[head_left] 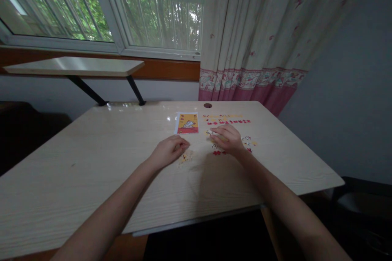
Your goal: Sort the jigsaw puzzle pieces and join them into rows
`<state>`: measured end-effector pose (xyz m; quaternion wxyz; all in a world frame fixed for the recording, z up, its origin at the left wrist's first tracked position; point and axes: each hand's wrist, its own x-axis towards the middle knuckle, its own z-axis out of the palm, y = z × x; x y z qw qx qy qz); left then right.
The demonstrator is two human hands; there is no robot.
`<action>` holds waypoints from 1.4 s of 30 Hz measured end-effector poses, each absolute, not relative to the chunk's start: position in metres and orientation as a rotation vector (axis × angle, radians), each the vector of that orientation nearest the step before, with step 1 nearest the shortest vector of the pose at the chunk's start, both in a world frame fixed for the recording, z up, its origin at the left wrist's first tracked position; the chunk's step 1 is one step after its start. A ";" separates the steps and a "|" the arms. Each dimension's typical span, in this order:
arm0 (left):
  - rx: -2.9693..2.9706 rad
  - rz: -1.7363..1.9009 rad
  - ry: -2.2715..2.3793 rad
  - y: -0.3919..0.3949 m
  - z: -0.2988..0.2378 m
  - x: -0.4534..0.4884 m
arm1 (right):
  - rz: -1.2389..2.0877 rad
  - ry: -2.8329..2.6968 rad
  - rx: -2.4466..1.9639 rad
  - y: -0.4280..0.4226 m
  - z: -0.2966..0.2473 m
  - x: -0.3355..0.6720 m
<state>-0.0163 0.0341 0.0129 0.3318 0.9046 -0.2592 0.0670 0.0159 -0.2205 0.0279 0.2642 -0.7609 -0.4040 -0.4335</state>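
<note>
My left hand rests low over the table with its fingers curled together in a pinch; whatever is between the fingertips is hidden. Right beside it lies a small loose pile of jigsaw puzzle pieces. Over the rows of pieces on the right, my right hand reaches down, its thumb and index finger bent around a small white and yellow puzzle piece. Red puzzle pieces lie below that hand, partly covered by it. Behind the hands is a picture card showing a spotted animal on yellow and red.
Rows of red and yellow pieces stretch across the back right, and a few more pieces lie right of my wrist. A cable hole is cut into the table. A raised shelf stands back left.
</note>
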 end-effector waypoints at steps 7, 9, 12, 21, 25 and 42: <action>2.514 0.090 -0.938 0.039 0.012 -0.014 | -1.186 -1.036 -2.045 -0.225 0.029 0.015; 2.547 0.096 -0.923 0.041 0.012 -0.014 | -1.183 -1.035 -2.037 -0.225 0.030 0.015; 2.581 0.108 -0.886 0.043 0.011 -0.013 | -1.193 -1.050 -2.027 -0.224 0.030 0.015; 2.635 0.114 -0.822 0.044 0.010 -0.014 | -1.118 -1.033 -2.044 -0.232 0.029 0.021; 2.657 0.109 -0.808 0.044 0.010 -0.013 | -0.936 -0.986 -2.146 -0.256 0.035 0.032; 2.606 0.130 -0.809 0.043 0.011 -0.014 | -0.335 -0.518 -2.495 -0.425 -0.011 0.051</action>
